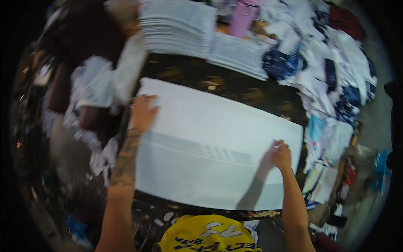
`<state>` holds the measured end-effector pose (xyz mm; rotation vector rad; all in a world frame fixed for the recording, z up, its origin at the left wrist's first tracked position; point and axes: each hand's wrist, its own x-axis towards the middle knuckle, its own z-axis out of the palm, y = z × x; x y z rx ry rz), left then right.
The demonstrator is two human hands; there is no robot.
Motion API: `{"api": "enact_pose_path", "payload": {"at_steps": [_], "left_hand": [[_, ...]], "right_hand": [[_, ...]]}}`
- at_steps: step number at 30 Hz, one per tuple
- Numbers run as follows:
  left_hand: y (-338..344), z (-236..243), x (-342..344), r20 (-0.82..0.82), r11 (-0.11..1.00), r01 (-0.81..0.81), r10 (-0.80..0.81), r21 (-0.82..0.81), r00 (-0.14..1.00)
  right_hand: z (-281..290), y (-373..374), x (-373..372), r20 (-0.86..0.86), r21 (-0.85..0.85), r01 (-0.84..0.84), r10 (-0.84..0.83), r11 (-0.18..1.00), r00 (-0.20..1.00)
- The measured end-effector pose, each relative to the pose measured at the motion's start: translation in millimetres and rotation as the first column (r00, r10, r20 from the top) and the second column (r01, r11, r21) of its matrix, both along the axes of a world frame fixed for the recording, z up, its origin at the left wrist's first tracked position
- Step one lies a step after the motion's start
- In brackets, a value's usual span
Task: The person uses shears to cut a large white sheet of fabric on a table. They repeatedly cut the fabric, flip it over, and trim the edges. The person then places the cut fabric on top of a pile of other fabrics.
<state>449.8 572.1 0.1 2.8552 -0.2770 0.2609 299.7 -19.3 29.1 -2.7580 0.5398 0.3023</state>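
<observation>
A large white sheet [201,113], crossed by a pale grey band with slanted stripes, lies spread on a dark table [184,69]. I cannot tell whether it is cloth, paper or plastic. My left hand [144,112] rests on its left edge near the far corner, fingers apart. Over the right part of the sheet is my right hand [282,154], thumb and fingers drawn together in a pinch. What sits between those fingertips, if anything, is too small and blurred to name. The right forearm casts a long shadow across the sheet.
Beyond the table's far side stand a tall stack of folded white sheets [178,31] and a lower stack [237,54]. A pink object [243,19] rises behind them. White and navy cloths [319,71] heap along the right; crumpled white material [95,82] hangs at left.
</observation>
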Motion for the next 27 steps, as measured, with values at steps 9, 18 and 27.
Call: {"api": "enact_pose_path", "payload": {"at_steps": [9,18,27], "left_hand": [[4.6,8.7,-8.4,0.053,0.969,-0.076,0.091,-0.237,0.994],[-32.4,30.3,-131.2,-0.195,0.882,-0.357,0.309,-0.307,0.931],[-183.8,178.5,-20.6,0.194,0.581,0.217,-0.101,-0.784,0.976]], "right_hand": [[89.6,-77.5,246.1,0.416,-0.156,0.110,-0.036,0.982,0.909],[124.3,-148.2,403.8,0.405,0.653,0.200,-0.559,0.731,0.724],[479.0,-29.2,189.3,0.919,0.069,-0.554,0.163,0.830,0.359]]}}
